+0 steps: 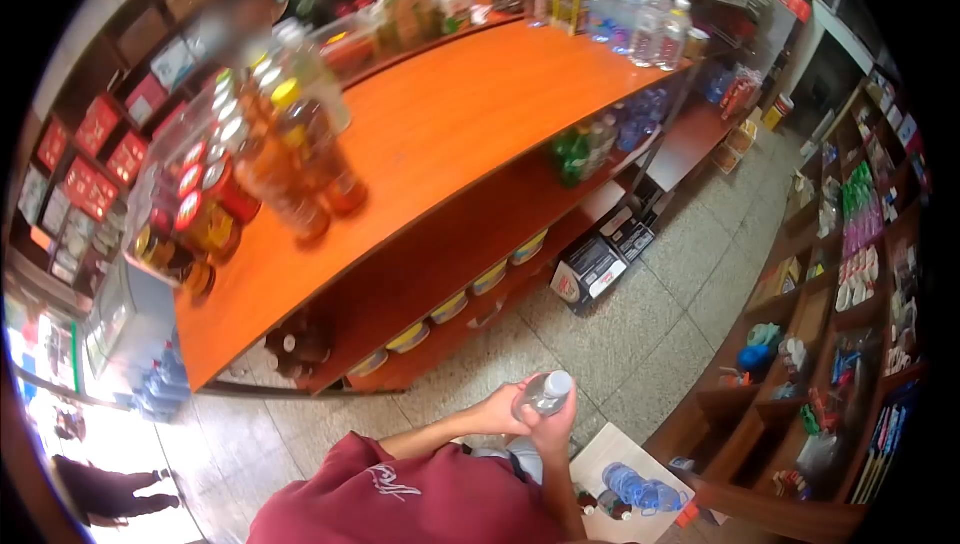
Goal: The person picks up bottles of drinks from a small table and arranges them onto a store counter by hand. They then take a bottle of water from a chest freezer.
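Both hands closed around a small clear plastic water bottle with a white cap, the left hand gripping its side, the right hand cupping beneath. It looked light, smooth, slightly squashy; mid-body seemed the surest hold. The orange wooden counter stood well beyond the grip.

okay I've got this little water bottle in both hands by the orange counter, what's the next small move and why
Probably lift the small bottle up to the orange counter and stand it with the other water bottles at its far end. Both hands, left and right, already grip it, and that group looks like the same kind.
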The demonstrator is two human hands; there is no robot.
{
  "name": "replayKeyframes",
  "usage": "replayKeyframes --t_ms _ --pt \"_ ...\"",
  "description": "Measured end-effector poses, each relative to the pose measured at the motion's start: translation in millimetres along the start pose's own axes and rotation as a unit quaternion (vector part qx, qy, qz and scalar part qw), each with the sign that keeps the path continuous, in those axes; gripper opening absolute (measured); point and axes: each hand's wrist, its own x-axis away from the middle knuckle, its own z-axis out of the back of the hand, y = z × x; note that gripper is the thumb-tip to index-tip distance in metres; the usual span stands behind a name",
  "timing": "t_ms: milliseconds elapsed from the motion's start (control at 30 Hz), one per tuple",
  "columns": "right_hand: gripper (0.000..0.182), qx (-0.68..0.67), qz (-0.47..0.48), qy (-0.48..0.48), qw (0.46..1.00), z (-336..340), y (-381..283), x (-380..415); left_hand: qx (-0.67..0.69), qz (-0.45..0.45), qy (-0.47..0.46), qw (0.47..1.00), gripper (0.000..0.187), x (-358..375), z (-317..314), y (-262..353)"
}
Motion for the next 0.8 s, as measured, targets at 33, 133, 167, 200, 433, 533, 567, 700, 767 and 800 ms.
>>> replayKeyframes --t_ms 33,133,167,200,433,533,567,700,767,800 --pt "0.060 0.032 -0.008 0.021 0.999 12.3 -9.9 -17.3 0.004 -0.029 0.026 0.999 0.066 -20.8 -6.7 32.7" --pt "0.063 0.010 0.045 0.029 0.999 41.7 -50.8 -77.3 -0.018 -0.101 0.061 0.993 0.074 -90.7 -13.6 82.9" --pt "0.064 -0.001 0.064 0.021 0.998 51.5 -61.0 -97.5 -0.020 -0.095 0.062 0.993 0.074 -111.9 -9.9 114.9" --pt "0.065 -0.014 0.083 0.010 0.996 58.1 -69.7 -119.2 -0.024 -0.091 0.066 0.993 0.075 -130.0 -5.2 141.8" --pt "0.066 -0.051 0.136 -0.141 0.979 41.8 -108.9 -241.5 -0.039 -0.111 0.217 0.969 0.056 -195.4 34.8 193.8" --pt "0.067 -0.045 0.127 -0.209 0.969 14.1 -109.3 -273.5 -0.016 -0.134 0.254 0.958 0.058 -187.2 69.6 221.5" --pt "0.068 -0.032 0.119 -0.235 0.964 2.9 -108.3 -286.4 -0.016 -0.143 0.246 0.958 0.059 -186.0 87.6 212.1" --pt "0.074 -0.030 0.104 -0.319 0.942 -62.6 -118.9 -331.2 -0.005 -0.102 0.268 0.958 0.065 -160.2 147.4 236.3" --pt "0.075 -0.049 0.110 -0.398 0.910 -95.7 -122.6 -352.8 -0.011 -0.139 0.295 0.945 0.068 -142.7 173.9 255.2" --pt "0.076 -0.047 0.084 -0.410 0.907 -112.9 -130.9 -354.1 -0.047 -0.175 0.320 0.930 0.068 -134.2 186.2 257.4"
